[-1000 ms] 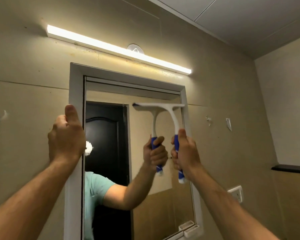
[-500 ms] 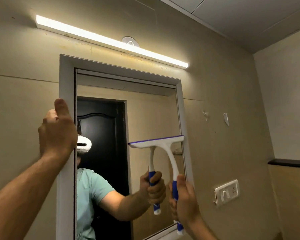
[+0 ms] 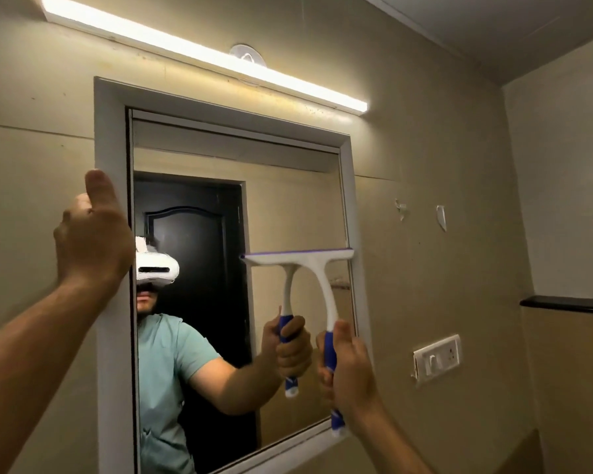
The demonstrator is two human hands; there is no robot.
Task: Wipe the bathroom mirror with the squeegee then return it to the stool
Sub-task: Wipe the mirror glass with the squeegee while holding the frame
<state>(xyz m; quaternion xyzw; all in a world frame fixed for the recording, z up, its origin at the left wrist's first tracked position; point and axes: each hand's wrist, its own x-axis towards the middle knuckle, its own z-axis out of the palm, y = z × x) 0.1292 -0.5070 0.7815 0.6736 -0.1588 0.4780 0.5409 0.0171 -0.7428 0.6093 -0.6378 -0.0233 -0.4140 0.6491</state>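
The white-framed bathroom mirror (image 3: pixel 288 206) hangs on the beige wall ahead. My right hand (image 3: pixel 348 378) grips the blue handle of a white squeegee (image 3: pixel 322 278). Its blade lies flat against the glass at the mirror's right side, about halfway down, with its right end over the frame. My left hand (image 3: pixel 93 237) is closed around the mirror's left frame edge, thumb up. The glass reflects the squeegee, my arm and a dark door. The stool is out of view.
A lit tube light (image 3: pixel 202 53) runs above the mirror. A white switch plate (image 3: pixel 437 357) sits on the wall right of the mirror, below two small wall hooks (image 3: pixel 440 217). A dark ledge (image 3: pixel 565 304) juts from the right wall.
The squeegee slid down the right side of the glass from near the top to mid-height, my right hand going with it. My left hand stayed on the frame.
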